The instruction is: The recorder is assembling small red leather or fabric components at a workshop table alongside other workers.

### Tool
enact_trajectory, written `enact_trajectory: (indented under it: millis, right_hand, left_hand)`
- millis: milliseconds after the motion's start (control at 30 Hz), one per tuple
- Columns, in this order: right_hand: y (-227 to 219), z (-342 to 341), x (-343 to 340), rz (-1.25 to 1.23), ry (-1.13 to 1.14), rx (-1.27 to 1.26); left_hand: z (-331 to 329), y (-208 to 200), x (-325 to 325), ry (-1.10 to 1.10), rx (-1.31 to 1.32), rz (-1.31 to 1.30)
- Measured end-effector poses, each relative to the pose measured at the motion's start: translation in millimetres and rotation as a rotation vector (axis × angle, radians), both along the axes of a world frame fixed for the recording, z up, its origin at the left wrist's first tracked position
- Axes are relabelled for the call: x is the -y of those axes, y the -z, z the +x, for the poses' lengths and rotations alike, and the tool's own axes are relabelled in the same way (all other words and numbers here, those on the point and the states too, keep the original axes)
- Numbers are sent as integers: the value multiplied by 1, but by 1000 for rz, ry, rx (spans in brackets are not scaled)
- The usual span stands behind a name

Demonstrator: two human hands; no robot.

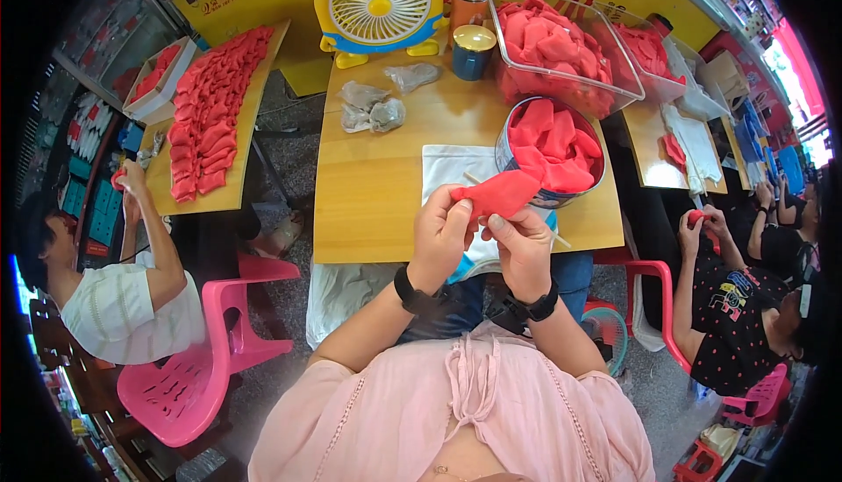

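Note:
Above the near edge of my table, a small red stuffed-looking fabric piece (502, 194) is stretched between my two hands. My left hand (444, 235) pinches its left end with thumb and fingers. Closed on its lower right edge is my right hand (524, 252). A thin pale stick (561, 240) shows on both sides of the fabric piece; whether a hand holds it I cannot tell. Just beyond, a round tin (574, 191) is heaped with similar red pieces (561, 144). Under my hands lies a white cloth (447, 164) with blue parts, hanging over the table edge.
A yellow fan (381, 7), orange bottle (470, 0), blue mug (474, 54) and crumpled plastic bags (372, 107) stand or lie toward the back. A clear bin (570, 89) holds more red pieces. Co-workers sit left and right; pink chairs (189, 385) flank me.

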State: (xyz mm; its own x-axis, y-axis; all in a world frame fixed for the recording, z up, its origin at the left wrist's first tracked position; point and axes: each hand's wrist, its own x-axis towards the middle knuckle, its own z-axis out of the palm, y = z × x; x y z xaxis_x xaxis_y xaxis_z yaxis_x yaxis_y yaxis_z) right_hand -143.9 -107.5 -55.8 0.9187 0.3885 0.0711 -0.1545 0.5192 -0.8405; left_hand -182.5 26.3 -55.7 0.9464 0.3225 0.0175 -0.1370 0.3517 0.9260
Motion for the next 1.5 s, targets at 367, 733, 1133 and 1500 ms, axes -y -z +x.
enact_trajectory:
  millis: [367, 733, 1133, 1500]
  right_hand:
    - [-3, 4, 4, -142, -32, 137]
    - [-22, 24, 14, -300, -85, 71]
    - [-53, 31, 11, -713, -82, 555]
    - [-43, 35, 5, -555, -171, 327]
  left_hand:
    - [1, 6, -5, 73, 18, -187]
    - [0, 19, 2, 168, 37, -195]
    - [-4, 18, -3, -3, 165, 159]
    - [2, 0, -11, 100, 58, -331]
